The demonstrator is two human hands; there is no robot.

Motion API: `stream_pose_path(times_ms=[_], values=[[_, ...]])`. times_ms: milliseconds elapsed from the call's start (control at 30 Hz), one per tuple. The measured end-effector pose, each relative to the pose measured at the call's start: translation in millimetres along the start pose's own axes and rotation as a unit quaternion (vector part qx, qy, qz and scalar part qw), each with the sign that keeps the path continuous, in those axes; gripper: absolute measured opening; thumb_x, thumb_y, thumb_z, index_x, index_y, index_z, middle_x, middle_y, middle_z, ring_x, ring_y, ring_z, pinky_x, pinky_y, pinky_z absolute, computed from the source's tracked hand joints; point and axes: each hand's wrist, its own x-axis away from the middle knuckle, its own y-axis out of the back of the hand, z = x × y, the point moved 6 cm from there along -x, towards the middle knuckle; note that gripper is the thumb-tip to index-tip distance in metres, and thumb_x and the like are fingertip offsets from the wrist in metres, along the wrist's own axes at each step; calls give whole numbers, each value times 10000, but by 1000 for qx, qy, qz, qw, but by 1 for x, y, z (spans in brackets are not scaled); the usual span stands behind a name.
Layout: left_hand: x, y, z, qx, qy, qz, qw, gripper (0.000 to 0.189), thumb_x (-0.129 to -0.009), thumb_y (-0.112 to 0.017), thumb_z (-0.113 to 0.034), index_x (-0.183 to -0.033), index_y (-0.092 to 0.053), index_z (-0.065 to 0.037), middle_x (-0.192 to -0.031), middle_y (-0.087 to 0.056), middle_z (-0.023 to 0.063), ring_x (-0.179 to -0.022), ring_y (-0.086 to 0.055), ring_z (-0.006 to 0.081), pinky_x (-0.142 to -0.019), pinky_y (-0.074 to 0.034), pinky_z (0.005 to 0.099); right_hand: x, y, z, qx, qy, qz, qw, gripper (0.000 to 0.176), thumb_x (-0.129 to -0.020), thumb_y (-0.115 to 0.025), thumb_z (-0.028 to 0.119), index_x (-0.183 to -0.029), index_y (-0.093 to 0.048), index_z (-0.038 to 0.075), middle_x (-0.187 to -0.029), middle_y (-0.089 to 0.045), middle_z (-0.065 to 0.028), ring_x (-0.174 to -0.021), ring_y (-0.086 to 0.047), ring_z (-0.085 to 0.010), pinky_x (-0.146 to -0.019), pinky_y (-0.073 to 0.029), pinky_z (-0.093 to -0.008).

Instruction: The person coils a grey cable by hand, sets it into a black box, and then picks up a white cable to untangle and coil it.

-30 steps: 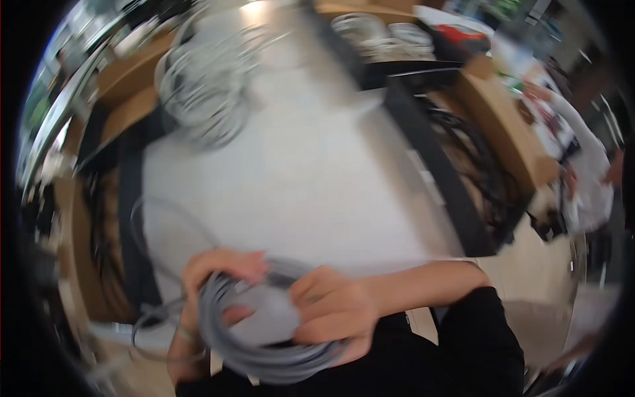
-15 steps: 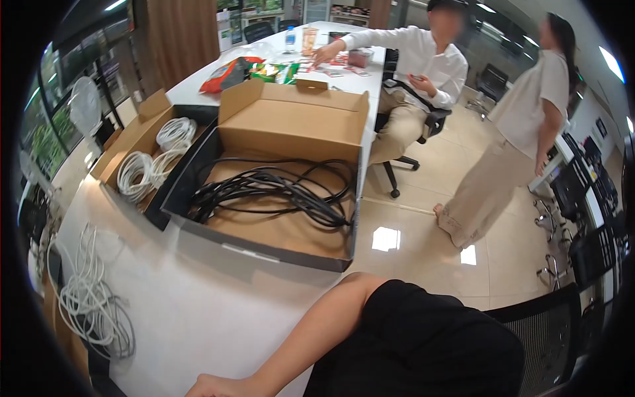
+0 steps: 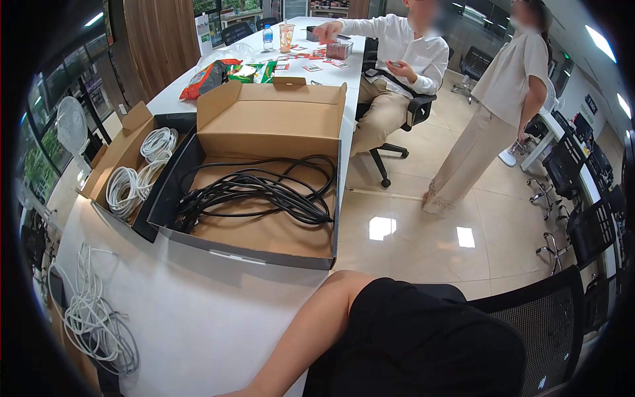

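Only a sliver of my right hand (image 3: 233,394) shows at the bottom edge, its fingers cut off, with the forearm over the white table (image 3: 218,317). My left hand is out of the picture. Beyond the arm stands an opened black cardboard box (image 3: 264,112), brown inside, its lid folded back. A loose bundle of black cables (image 3: 261,192) lies in it. Close on its left is a second box (image 3: 116,142) with coiled white cables (image 3: 126,188). At the table's left side, loose white and grey cables (image 3: 92,317) lie in a tangle, partly over a dark box edge.
A person in a white shirt (image 3: 423,56) sits at the table's far right, reaching over small cards (image 3: 312,67). Another person (image 3: 506,86) stands on the right. Snack bags (image 3: 205,79), a bottle (image 3: 267,38) and a mesh chair (image 3: 536,324) are also around.
The view has shifted, so the boxes sit further left. My right hand has slipped almost wholly below the bottom edge. The seated person's outstretched hand has moved over a small box.
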Motion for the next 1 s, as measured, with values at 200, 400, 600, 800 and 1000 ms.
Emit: stream_pose_path(times_ms=[200,400,600,800,1000], values=[[3,9,6,-1,8,-18,1000,278,-758,-631,-217,-998,-514,-140,-737,-494,-16,-734,-521,174,-762,-428,330,12,-11,-8,97,33,42,994,833,-692,-663,463,-1286,-310,-2,-1152,-367,-303,-999,-432,-403,-797,-406,-407],[6,17,10,-6,15,-34,999,271,-766,-624,-214,-1000,-511,-141,-732,-485,-20,-724,-513,166,-749,-427,320,16,-10,-18,76,-43,120,989,828,-661,-667,519,-1248,-379,11,-1114,-409,-284,-876,-492,-403,-730,-439,-399],[9,23,13,-9,25,-46,999,263,-773,-617,-212,-1002,-508,-142,-726,-476,-24,-713,-506,158,-735,-425,310,4,-1,-18,68,1,132,989,857,-625,-668,574,-1236,-404,32,-1080,-454,-258,-832,-504,-387,-682,-439,-399],[7,22,18,-11,30,-50,998,256,-781,-609,-209,-1004,-504,-143,-721,-467,-29,-703,-498,150,-721,-424,300,9,-21,-26,-15,64,173,983,661,-705,-583,566,-1199,-489,138,-1091,-465,-245,-858,-476,-407,-699,-427,-432],[7,25,20,-17,37,-60,997,248,-788,-602,-207,-1006,-501,-145,-715,-458,-33,-692,-490,142,-707,-422,290,6,-18,-23,-83,-9,154,985,512,-781,-538,497,-1163,-528,156,-1095,-470,-237,-856,-472,-398,-702,-431,-417]])
